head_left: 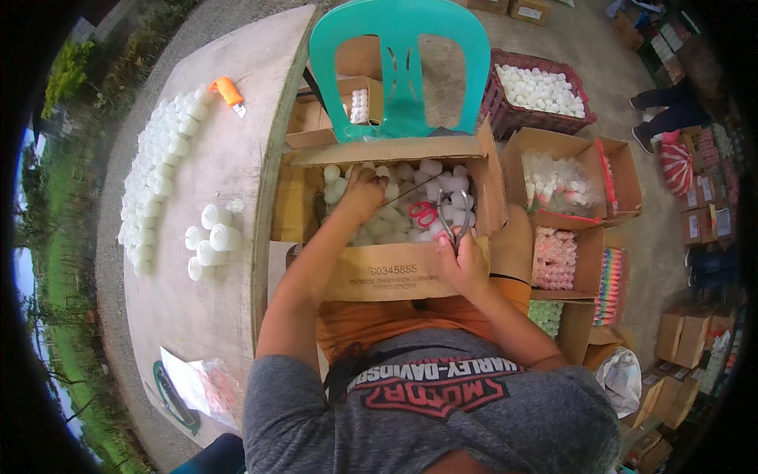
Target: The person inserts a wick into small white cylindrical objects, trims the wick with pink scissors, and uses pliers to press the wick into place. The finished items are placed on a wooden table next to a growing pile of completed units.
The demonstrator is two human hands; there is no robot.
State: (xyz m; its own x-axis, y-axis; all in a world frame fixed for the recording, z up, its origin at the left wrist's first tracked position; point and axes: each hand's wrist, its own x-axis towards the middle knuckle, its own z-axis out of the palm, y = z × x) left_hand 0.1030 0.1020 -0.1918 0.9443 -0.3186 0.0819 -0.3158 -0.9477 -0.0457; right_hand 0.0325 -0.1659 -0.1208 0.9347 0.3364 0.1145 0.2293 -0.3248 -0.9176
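A cardboard box (395, 272) full of small white candles (431, 167) sits in front of me, across my lap. My left hand (363, 195) reaches in among them at the far left, its fingers bent around a white candle and partly hidden. Over the box's near right corner, my right hand (464, 265) is closed on the handles of a pair of metal pliers (456, 221), jaws pointing away from me. Red-handled scissors (423, 212) lie on the candles, between my two hands. A thin dark line slants across the candles near the scissors.
On the table (229, 316) at left stand rows of white candles (162, 170), a smaller group (212, 241) and an orange tool (227, 90). A green plastic chair (399, 47) is behind the box. A crate (537, 91) and open boxes (557, 178) crowd the right, with another person's legs (659, 110) beyond.
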